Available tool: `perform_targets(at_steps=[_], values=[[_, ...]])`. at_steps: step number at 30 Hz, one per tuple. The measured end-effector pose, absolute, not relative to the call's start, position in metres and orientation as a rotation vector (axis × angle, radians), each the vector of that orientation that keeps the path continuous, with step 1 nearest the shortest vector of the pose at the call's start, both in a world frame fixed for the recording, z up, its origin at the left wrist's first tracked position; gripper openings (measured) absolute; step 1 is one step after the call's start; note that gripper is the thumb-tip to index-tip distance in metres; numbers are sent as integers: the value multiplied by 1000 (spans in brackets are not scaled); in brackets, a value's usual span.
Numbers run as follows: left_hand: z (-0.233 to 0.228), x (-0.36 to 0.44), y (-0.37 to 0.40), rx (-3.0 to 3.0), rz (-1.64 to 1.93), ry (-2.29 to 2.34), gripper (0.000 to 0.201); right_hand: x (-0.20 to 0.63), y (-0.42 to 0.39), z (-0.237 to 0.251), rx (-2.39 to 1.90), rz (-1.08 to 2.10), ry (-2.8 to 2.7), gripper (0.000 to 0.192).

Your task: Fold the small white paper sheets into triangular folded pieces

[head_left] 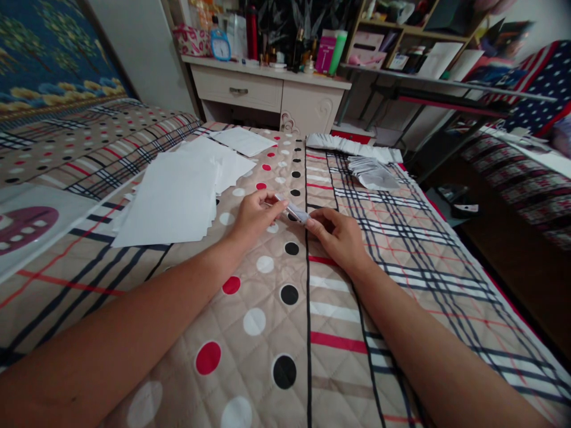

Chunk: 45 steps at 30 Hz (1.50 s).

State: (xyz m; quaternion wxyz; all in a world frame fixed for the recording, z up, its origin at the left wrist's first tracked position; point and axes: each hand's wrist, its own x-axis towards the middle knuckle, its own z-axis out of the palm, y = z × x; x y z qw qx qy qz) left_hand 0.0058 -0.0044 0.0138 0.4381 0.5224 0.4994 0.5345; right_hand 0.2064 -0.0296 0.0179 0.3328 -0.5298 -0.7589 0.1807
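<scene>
Both my hands hold a small folded strip of white paper (296,210) just above the quilt. My left hand (257,213) pinches its upper left end between thumb and fingers. At the lower right end, my right hand (338,235) grips it the same way. To the left lies a loose stack of white paper sheets (172,193), with another few sheets (245,140) behind it. Beyond my right hand, a long row of folded papers (352,146) and a shorter fanned pile of folded papers (370,171) rest on the quilt.
The quilt (254,285) is dotted and plaid, covering a bed. At the left edge lies a flat bag with a purple print (31,229). A white dresser (241,89) with bottles and a blue clock (220,45) stands behind the bed. Shelves (405,27) are at the right back.
</scene>
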Motion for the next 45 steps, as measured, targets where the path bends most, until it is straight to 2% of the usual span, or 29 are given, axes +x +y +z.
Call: perform_targets(at_steps=[9,16,21,26,28,31,34,37,42,45], values=[[11,1,-4,1577,1205,1300,32,212,-25,12,-1371,639,-1845,22],[10,-2,-3,1759,1167,1465,6,226,-22,10,-1457,426,-1772,16],[7,2,0,2015,1213,1438,8,211,-25,15,-1287,241,-1846,8],[10,4,-3,2292,1143,1488,4,203,-27,16,-1270,240,-1870,7],[12,4,-4,2361,1086,1535,8,204,-26,15,-1267,246,-1859,6],[12,5,-6,2355,1035,1527,7,206,-24,13,-1246,244,-1875,5],[10,6,-3,2273,1024,1495,17,206,-22,11,-1241,276,-1894,3],[6,5,0,2239,1036,1456,15,205,-22,10,-1265,265,-1921,6],[4,2,0,2235,1106,1455,24,210,-22,14,-1441,-1,-1984,9],[4,0,-1,2172,1181,1434,20,217,-21,18,-1506,-181,-1974,11]])
